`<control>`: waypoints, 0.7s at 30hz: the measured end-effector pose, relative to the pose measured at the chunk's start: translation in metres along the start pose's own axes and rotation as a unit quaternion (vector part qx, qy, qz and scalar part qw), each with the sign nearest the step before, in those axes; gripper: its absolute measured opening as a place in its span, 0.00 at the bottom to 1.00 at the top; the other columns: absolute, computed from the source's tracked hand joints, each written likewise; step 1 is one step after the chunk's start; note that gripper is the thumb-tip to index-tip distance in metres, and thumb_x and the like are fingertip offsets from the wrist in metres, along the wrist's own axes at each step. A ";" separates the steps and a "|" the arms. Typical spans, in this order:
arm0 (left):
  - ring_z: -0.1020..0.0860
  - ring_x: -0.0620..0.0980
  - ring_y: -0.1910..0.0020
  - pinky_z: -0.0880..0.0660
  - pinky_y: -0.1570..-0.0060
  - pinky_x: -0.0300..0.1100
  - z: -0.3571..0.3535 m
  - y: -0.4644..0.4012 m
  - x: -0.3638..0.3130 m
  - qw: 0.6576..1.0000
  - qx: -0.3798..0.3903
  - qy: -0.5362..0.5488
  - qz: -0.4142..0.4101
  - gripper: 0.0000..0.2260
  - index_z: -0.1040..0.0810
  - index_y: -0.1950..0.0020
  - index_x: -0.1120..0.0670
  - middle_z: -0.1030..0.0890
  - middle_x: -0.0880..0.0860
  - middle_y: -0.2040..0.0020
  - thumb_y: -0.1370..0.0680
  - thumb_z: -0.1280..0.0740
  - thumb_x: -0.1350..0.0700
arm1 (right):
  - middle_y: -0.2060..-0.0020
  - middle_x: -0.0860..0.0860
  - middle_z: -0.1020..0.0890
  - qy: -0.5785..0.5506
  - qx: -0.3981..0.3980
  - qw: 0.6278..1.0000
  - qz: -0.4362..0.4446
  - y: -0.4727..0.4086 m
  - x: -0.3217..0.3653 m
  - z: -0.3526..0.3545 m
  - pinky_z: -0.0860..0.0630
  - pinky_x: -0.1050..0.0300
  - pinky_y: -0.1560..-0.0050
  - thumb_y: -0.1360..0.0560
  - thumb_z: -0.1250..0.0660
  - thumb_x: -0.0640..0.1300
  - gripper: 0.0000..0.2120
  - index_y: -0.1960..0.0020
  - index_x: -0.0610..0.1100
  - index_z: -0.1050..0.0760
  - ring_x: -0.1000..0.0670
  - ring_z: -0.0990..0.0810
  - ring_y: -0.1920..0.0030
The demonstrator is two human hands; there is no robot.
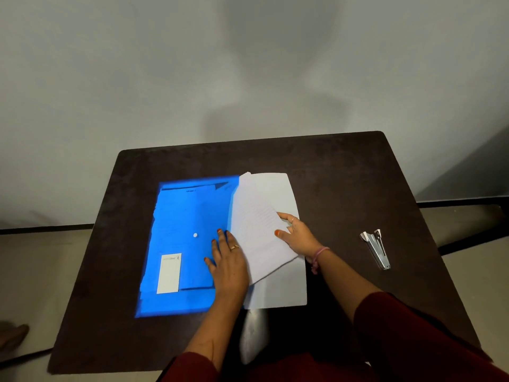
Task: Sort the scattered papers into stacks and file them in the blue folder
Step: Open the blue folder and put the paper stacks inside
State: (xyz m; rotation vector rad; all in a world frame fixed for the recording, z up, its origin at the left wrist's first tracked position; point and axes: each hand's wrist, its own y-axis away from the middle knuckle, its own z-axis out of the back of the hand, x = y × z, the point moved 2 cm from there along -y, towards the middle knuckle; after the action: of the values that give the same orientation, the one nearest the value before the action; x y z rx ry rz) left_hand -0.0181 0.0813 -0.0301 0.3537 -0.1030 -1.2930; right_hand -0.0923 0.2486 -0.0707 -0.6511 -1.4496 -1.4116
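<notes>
Her left hand (227, 264) lies flat on the blue folder (181, 244), fingers straight and spread, pressing down near its right edge. Her right hand (296, 235) grips a sheaf of lined papers (257, 230), thumb on top and fingers curled beneath, holding it tilted with its left edge at the folder. Under that sheaf another white sheet (281, 288) rests flat on the dark table (344, 175), just beside the folder. A stapler (376, 248) sits well apart to the right. The writing on the folder's white label (169, 274) is too blurred to read, and the left hand covers where sheaf meets folder.
</notes>
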 end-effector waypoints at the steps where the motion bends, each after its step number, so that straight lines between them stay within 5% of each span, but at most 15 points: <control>1: 0.54 0.58 0.23 0.47 0.28 0.60 -0.001 -0.001 0.001 1.000 0.002 0.000 -0.001 0.30 0.60 0.23 0.61 0.59 0.57 0.22 0.19 0.46 0.66 | 0.36 0.49 0.25 -0.001 -0.010 1.000 0.003 -0.001 0.001 -0.006 0.27 0.53 0.37 0.23 0.35 0.35 0.22 0.31 0.44 0.32 0.48 0.25 0.38; 11: 0.53 0.60 0.23 0.43 0.28 0.56 -0.006 -0.005 0.001 1.000 0.005 0.002 -0.012 0.32 0.59 0.23 0.62 0.58 0.60 0.22 0.19 0.42 0.63 | 0.31 0.50 0.30 -0.003 -0.099 0.995 0.033 0.010 0.001 -0.045 0.35 0.67 0.39 0.22 0.36 0.40 0.24 0.28 0.45 0.37 0.50 0.30 0.33; 15: 0.52 0.60 0.23 0.43 0.28 0.56 -0.005 -0.005 0.000 1.000 0.007 0.006 -0.009 0.32 0.59 0.23 0.61 0.57 0.60 0.22 0.19 0.41 0.61 | 0.31 0.49 0.31 0.012 -0.104 0.993 0.054 0.018 0.003 -0.065 0.34 0.81 0.49 0.21 0.38 0.41 0.24 0.27 0.43 0.40 0.56 0.31 0.38; 21: 0.52 0.60 0.23 0.43 0.28 0.57 0.000 -0.006 0.002 0.999 0.011 0.034 -0.002 0.33 0.58 0.22 0.60 0.57 0.59 0.22 0.18 0.40 0.56 | 0.35 0.45 0.26 0.030 -0.056 0.995 0.074 0.019 0.008 -0.094 0.24 0.60 0.41 0.22 0.35 0.43 0.24 0.28 0.44 0.39 0.48 0.23 0.40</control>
State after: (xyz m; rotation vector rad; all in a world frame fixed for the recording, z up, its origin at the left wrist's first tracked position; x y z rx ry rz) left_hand -0.0231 0.0783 -0.0317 0.4180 -0.0588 -1.2836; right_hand -0.0528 0.1606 -0.0691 -0.7661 -1.2561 -1.3913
